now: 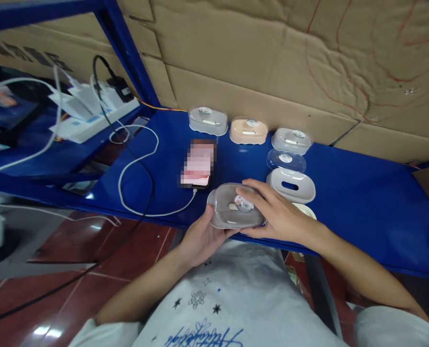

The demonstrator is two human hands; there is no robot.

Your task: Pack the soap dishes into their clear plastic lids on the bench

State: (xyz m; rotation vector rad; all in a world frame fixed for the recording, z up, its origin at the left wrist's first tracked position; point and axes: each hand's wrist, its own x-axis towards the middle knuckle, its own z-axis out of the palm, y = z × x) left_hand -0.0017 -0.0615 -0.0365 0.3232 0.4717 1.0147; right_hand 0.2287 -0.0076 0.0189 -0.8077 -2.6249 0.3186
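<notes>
Left hand (204,238) cups the grey box (222,212) low at its left, right hand (281,212) holds its right end at the near edge of the table (355,202); I'd keep it level, fingers light and even on the clear cover (224,193).

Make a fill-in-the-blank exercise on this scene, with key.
The left hand and right hand hold a clear-lidded box; the ____ hand is nearer the slotted white piece.
Along the cardboard stand ____ lidded boxes.
On the blue shelf, a white cable is plugged into the ____.
Key: right; three; phone.
</notes>
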